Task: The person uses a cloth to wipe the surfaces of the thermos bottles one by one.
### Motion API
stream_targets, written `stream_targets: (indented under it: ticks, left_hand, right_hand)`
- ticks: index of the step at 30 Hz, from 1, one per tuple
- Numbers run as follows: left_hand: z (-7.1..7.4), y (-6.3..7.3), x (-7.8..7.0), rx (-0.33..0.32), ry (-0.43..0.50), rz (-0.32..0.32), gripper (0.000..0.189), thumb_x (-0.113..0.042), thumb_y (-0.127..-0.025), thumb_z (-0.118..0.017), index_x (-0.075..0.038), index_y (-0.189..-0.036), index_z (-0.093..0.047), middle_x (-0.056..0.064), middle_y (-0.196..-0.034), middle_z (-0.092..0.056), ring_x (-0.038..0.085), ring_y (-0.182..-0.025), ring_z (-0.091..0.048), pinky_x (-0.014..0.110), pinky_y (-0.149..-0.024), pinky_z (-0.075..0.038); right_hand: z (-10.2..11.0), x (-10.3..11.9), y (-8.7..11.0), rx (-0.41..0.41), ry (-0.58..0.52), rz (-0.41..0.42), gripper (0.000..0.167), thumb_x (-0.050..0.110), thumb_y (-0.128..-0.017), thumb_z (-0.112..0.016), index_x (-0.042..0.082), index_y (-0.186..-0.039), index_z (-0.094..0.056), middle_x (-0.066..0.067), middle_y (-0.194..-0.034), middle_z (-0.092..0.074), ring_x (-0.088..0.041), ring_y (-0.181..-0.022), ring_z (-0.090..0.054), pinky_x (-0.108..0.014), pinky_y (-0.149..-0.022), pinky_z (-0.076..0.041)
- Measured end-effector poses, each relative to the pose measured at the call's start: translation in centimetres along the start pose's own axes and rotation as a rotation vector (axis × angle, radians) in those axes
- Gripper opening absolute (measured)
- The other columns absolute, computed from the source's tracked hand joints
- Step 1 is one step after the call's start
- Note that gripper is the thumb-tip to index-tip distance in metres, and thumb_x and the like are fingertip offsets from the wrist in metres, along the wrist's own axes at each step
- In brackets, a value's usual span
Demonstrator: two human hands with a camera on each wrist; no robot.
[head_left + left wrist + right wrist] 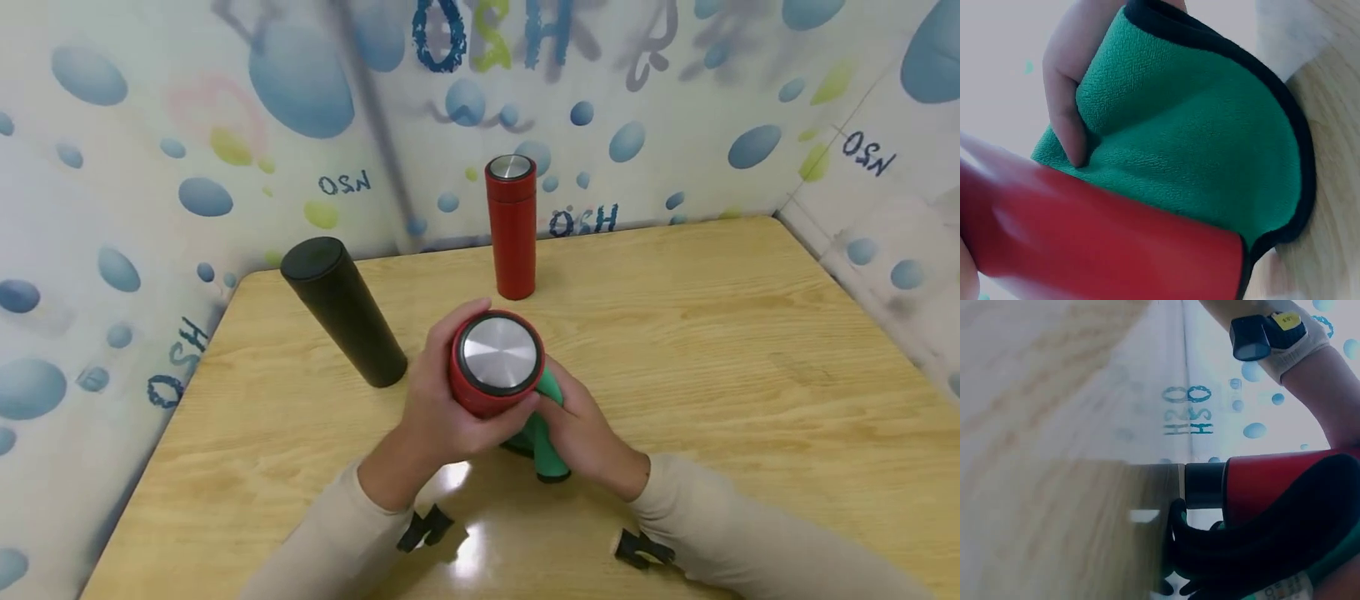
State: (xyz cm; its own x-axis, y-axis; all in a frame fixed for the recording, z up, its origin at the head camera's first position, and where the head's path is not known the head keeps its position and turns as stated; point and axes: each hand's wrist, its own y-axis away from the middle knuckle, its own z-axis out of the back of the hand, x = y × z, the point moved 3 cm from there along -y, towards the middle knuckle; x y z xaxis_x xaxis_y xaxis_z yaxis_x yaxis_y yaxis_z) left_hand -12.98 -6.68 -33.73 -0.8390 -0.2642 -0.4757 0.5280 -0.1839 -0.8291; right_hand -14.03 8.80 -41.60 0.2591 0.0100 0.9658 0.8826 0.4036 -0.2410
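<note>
Reversed "H2O" lettering [492, 35] on the wall [420, 158]

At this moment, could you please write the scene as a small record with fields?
Left hand: grips a silver-topped red bottle
Right hand: holds a green cloth beside that bottle
Cloth trim: black
Black bottle: stands on the wooden table, left of the hands
Second red bottle: stands farther back, near the patterned wall
</note>
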Motion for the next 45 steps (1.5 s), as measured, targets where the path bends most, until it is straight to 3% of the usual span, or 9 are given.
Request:
stream_targets:
  ticks: [6,10,18,25,30,33,38,45]
  left_hand:
    - [1.8,1.3,-0.1,-0.126,-0.011,0.006,0.080,-0.042,-0.085,-0.074,0.017,-0.128,-0.041,0.029,-0.110,-0.062,0.024,-0.106,-0.064,0.028,-0.097,-0.053]
    - [3.1,1.5,0.0,-0.191,-0.025,0.056,0.085,-0.044,-0.084,-0.074,0.018,-0.130,-0.038,0.030,-0.117,-0.057,0.020,-0.113,-0.060,0.028,-0.099,-0.052]
    - [5.4,2.2,0.4,-0.258,-0.016,0.154,0.089,-0.042,-0.081,-0.078,0.015,-0.134,-0.036,0.005,-0.129,-0.058,0.024,-0.119,-0.056,0.029,-0.100,-0.050]
    - [7.4,3.5,1.1,-0.351,-0.005,0.135,0.086,-0.028,-0.077,-0.083,0.017,-0.133,-0.037,0.011,-0.124,-0.061,0.021,-0.108,-0.065,0.028,-0.099,-0.051]
    - [8.8,4.1,1.9,-0.425,0.040,0.131,0.075,-0.009,-0.074,-0.079,0.013,-0.134,-0.038,0.013,-0.120,-0.062,0.020,-0.096,-0.071,0.028,-0.094,-0.055]
    - [9.8,4.2,2.2,-0.472,0.022,0.138,0.073,-0.006,-0.074,-0.077,0.011,-0.134,-0.039,0.013,-0.119,-0.062,0.021,-0.096,-0.070,0.028,-0.094,-0.055]
    - [11.7,4.1,2.7,-0.542,-0.056,0.198,0.071,-0.008,-0.075,-0.074,0.005,-0.135,-0.040,0.009,-0.122,-0.060,0.023,-0.108,-0.062,0.026,-0.095,-0.052]
    - [13.2,4.0,3.8,-0.604,-0.054,0.287,0.070,-0.005,-0.078,-0.070,0.002,-0.139,-0.037,0.010,-0.126,-0.057,0.027,-0.115,-0.056,0.026,-0.093,-0.052]
  right_hand:
    - [-0.5,0.0,0.1,0.018,0.070,-0.075,0.039,0.009,-0.103,-0.047,0.012,-0.142,-0.051,-0.008,-0.132,-0.061,-0.019,-0.119,-0.057,-0.036,-0.102,-0.049]
    - [-0.4,0.2,0.3,0.016,0.130,-0.086,0.038,0.011,-0.103,-0.049,0.013,-0.141,-0.051,-0.008,-0.131,-0.063,-0.021,-0.116,-0.059,-0.038,-0.099,-0.050]
    - [0.0,0.1,0.6,0.007,0.116,-0.095,0.040,0.012,-0.105,-0.046,0.013,-0.145,-0.047,-0.008,-0.136,-0.059,-0.023,-0.121,-0.057,-0.039,-0.100,-0.049]
    - [-0.1,0.3,0.9,-0.010,0.123,-0.082,0.040,0.010,-0.104,-0.048,0.012,-0.144,-0.048,-0.008,-0.133,-0.061,-0.021,-0.116,-0.058,-0.034,-0.098,-0.049]
    - [-0.1,0.5,0.9,-0.004,0.114,-0.058,0.040,0.008,-0.103,-0.047,0.011,-0.143,-0.048,-0.008,-0.132,-0.061,-0.021,-0.115,-0.058,-0.031,-0.097,-0.050]
    - [-0.1,0.7,0.9,-0.002,0.102,-0.047,0.040,0.008,-0.104,-0.047,0.012,-0.144,-0.047,-0.008,-0.134,-0.060,-0.022,-0.118,-0.058,-0.032,-0.098,-0.050]
    - [-0.1,0.9,0.8,-0.004,0.098,-0.045,0.041,0.009,-0.104,-0.046,0.012,-0.145,-0.046,-0.008,-0.137,-0.059,-0.022,-0.120,-0.058,-0.033,-0.100,-0.050]
    - [-0.3,0.7,0.9,0.002,0.108,-0.034,0.041,0.010,-0.104,-0.046,0.013,-0.146,-0.046,-0.007,-0.138,-0.059,-0.022,-0.121,-0.057,-0.036,-0.101,-0.049]
